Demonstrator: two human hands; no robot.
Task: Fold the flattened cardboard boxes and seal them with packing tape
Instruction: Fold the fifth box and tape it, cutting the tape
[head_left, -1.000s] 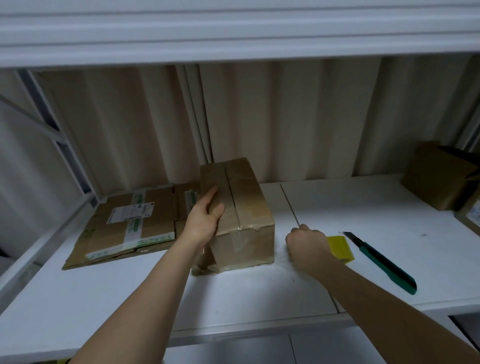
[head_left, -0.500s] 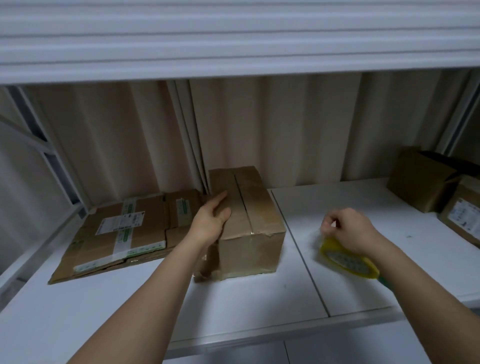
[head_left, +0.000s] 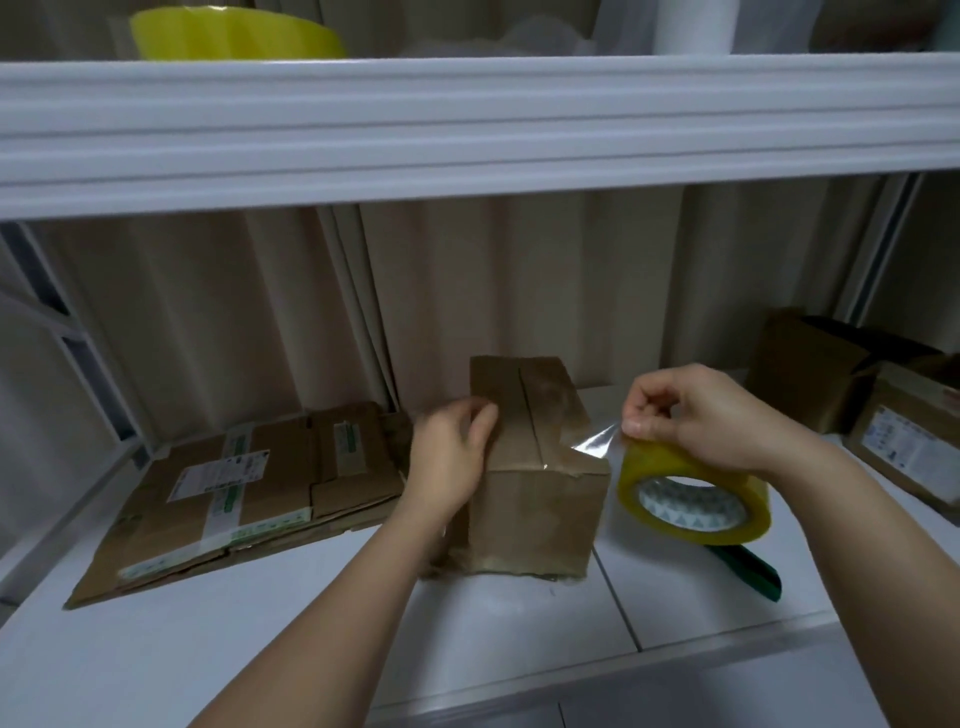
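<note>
Half a second on, the right hand (head_left: 711, 415) had lifted the tape roll (head_left: 693, 493) beside the folded box (head_left: 535, 467) on the shelf (head_left: 260, 649), fingertips pinching a peeled clear strip. The left hand (head_left: 452, 457) stayed flat against the box's left side. The green knife (head_left: 753, 571) was half hidden. Labels on the flattened boxes (head_left: 234, 488) were unreadable.
</note>
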